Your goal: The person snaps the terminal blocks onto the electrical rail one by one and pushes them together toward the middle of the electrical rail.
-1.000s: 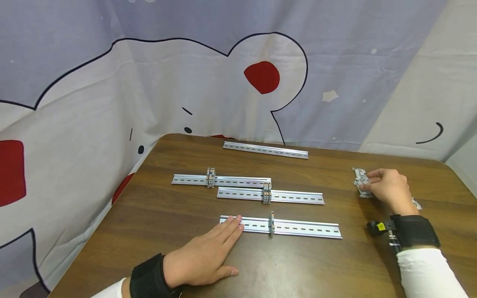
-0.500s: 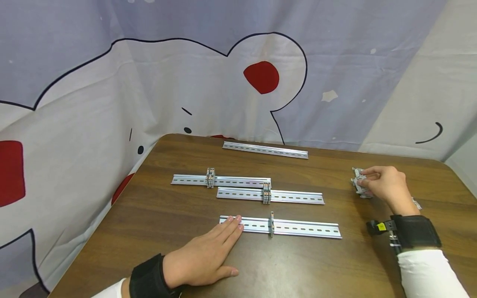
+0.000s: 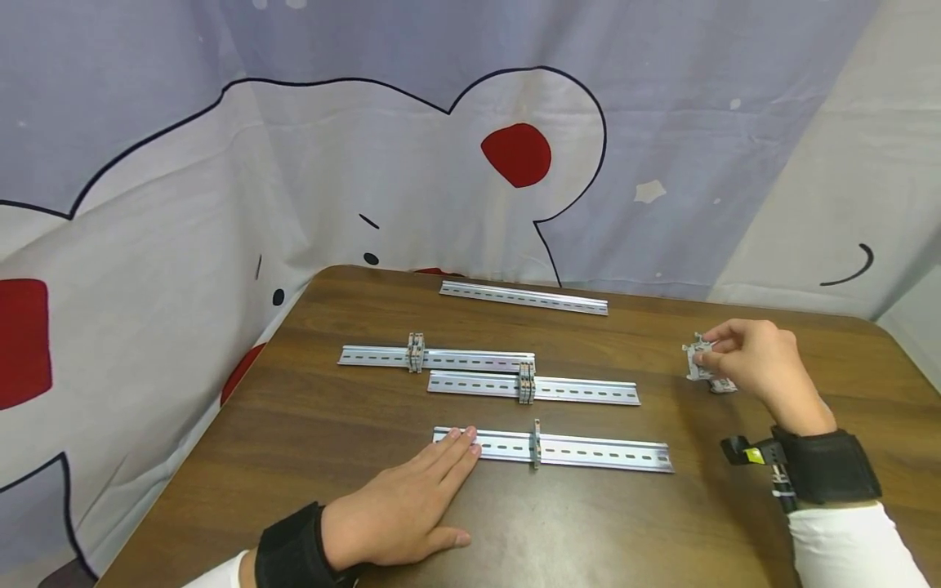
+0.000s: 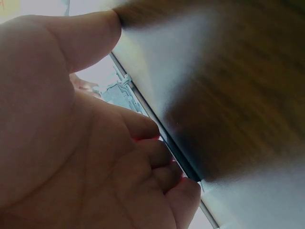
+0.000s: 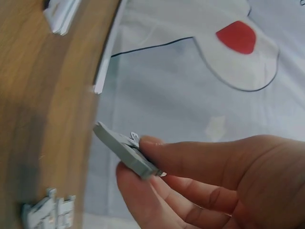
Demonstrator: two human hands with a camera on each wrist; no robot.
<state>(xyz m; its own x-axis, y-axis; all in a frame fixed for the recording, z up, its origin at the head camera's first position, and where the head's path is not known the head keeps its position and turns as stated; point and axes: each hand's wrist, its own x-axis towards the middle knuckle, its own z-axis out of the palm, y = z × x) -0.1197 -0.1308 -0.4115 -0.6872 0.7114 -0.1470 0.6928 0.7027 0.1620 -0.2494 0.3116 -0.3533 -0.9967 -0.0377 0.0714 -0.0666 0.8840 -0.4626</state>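
With straight fingers, my left hand (image 3: 412, 506) rests on the left end of the nearest slotted metal DIN rail (image 3: 603, 452). One thin grey terminal block (image 3: 537, 443) stands upright across that rail near its middle. Over the right side of the table, my right hand (image 3: 768, 363) pinches a flat grey terminal block (image 5: 125, 151) between thumb and fingers. In the right wrist view the held block is tilted and apart from the table. Another loose grey block (image 3: 723, 385) lies below the right hand, partly covered by it in the head view.
Two more DIN rails lie further back, bearing small groups of terminal blocks: one group (image 3: 416, 353) left, another (image 3: 526, 383) right. A bare rail (image 3: 524, 297) lies near the far edge of the wooden table (image 3: 309, 425). A patterned curtain (image 3: 331, 163) hangs behind.
My right hand has picked a terminal block off the loose ones and lifted it slightly, away and to the left. My left hand stays on the rail.
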